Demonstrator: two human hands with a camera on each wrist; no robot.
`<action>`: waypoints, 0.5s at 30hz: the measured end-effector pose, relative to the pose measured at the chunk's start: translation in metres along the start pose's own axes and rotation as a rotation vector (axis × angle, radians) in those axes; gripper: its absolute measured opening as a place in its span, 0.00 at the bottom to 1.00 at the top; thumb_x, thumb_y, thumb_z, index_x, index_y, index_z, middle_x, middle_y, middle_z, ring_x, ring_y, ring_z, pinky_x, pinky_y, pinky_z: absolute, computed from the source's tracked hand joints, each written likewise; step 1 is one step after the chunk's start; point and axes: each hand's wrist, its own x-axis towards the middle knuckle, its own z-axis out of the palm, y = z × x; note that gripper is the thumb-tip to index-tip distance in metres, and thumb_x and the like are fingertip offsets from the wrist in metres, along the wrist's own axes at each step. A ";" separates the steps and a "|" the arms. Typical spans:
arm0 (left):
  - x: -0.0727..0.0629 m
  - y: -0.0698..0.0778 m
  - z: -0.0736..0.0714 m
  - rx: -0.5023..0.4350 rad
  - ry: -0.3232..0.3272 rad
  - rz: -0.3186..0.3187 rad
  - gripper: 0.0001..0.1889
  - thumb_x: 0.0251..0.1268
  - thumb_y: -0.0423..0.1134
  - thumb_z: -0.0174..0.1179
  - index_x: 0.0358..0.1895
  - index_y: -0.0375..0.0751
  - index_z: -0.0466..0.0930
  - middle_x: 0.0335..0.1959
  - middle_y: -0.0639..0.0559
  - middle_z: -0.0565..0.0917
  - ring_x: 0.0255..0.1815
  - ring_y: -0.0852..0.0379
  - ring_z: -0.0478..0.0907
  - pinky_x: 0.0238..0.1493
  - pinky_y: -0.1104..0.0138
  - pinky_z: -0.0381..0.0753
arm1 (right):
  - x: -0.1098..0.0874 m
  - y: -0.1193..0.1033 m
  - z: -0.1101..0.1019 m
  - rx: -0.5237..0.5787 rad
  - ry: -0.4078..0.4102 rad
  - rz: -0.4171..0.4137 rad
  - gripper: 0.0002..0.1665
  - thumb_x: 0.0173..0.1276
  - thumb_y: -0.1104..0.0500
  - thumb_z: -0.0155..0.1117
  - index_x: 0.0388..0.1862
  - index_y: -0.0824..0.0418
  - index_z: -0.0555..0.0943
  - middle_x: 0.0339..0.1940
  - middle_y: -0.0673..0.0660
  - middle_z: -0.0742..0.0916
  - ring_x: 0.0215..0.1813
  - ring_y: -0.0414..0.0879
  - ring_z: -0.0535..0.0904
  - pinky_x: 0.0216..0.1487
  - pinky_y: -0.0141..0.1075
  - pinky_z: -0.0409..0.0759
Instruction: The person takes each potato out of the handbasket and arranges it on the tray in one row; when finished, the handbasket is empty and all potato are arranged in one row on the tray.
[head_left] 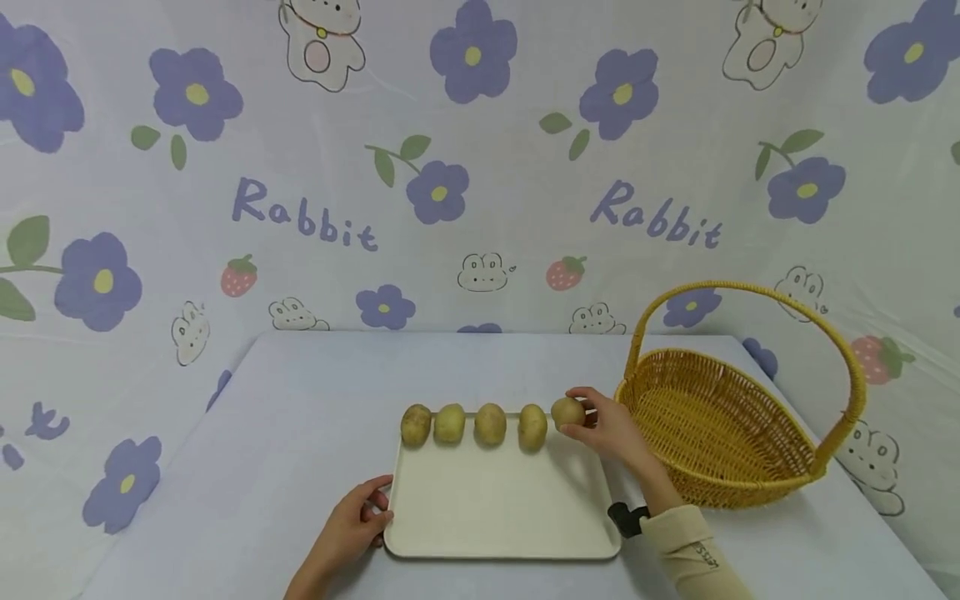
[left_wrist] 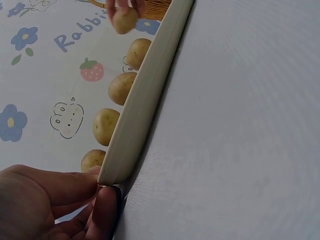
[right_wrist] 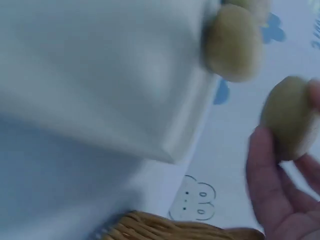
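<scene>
A white rectangular tray (head_left: 502,508) lies on the table, with several potatoes (head_left: 491,424) in a row along its far edge. At the tray's left side, my left hand (head_left: 352,523) pinches the rim, thumb above and fingers below, as the left wrist view shows. My right hand (head_left: 611,429) holds another potato (head_left: 567,412) between thumb and fingers over the tray's far right corner. In the right wrist view this held potato (right_wrist: 289,117) appears apart from the nearest potato in the row (right_wrist: 234,44).
A yellow woven basket (head_left: 720,425) with a tall arched handle stands right of the tray, close to my right forearm. White table surface (head_left: 262,483) spreads left of the tray. Behind the table hangs a cloth (head_left: 510,225) printed with flowers and rabbits.
</scene>
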 end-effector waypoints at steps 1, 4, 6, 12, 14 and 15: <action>0.000 0.000 0.000 0.001 -0.001 0.001 0.25 0.56 0.23 0.57 0.60 0.28 0.68 0.36 0.45 0.73 0.20 0.63 0.69 0.20 0.71 0.77 | -0.001 0.002 0.004 -0.043 -0.001 0.006 0.30 0.57 0.59 0.69 0.57 0.67 0.72 0.45 0.67 0.82 0.40 0.54 0.80 0.37 0.42 0.79; -0.001 0.000 0.001 -0.003 0.001 -0.007 0.25 0.56 0.23 0.58 0.60 0.28 0.68 0.36 0.45 0.72 0.20 0.63 0.68 0.19 0.70 0.77 | -0.001 0.006 0.015 -0.175 0.005 0.010 0.29 0.56 0.62 0.69 0.55 0.70 0.72 0.43 0.67 0.81 0.41 0.56 0.78 0.40 0.46 0.77; -0.001 0.000 0.001 -0.005 0.001 -0.011 0.25 0.56 0.23 0.57 0.60 0.28 0.68 0.36 0.45 0.72 0.20 0.63 0.69 0.20 0.70 0.77 | -0.001 0.006 0.021 -0.238 0.002 0.027 0.28 0.56 0.62 0.69 0.55 0.70 0.73 0.43 0.68 0.80 0.43 0.59 0.76 0.42 0.49 0.76; 0.000 0.000 0.001 -0.012 -0.006 -0.007 0.25 0.57 0.23 0.57 0.60 0.28 0.68 0.36 0.45 0.72 0.20 0.63 0.69 0.20 0.70 0.78 | 0.000 0.005 0.028 -0.316 -0.004 0.077 0.28 0.57 0.64 0.67 0.55 0.73 0.71 0.47 0.73 0.76 0.48 0.66 0.72 0.48 0.54 0.72; 0.000 0.000 0.001 -0.012 -0.001 -0.005 0.25 0.57 0.23 0.57 0.60 0.28 0.68 0.36 0.45 0.72 0.20 0.64 0.69 0.20 0.71 0.77 | 0.001 0.006 0.029 -0.329 0.004 0.089 0.29 0.57 0.64 0.66 0.55 0.75 0.70 0.47 0.74 0.76 0.48 0.67 0.71 0.48 0.54 0.71; 0.000 0.000 0.001 -0.015 0.003 -0.002 0.25 0.57 0.23 0.57 0.60 0.28 0.68 0.36 0.45 0.72 0.20 0.63 0.69 0.20 0.70 0.77 | 0.002 0.008 0.030 -0.333 0.007 0.095 0.29 0.57 0.64 0.65 0.56 0.76 0.69 0.47 0.75 0.76 0.49 0.67 0.71 0.49 0.54 0.71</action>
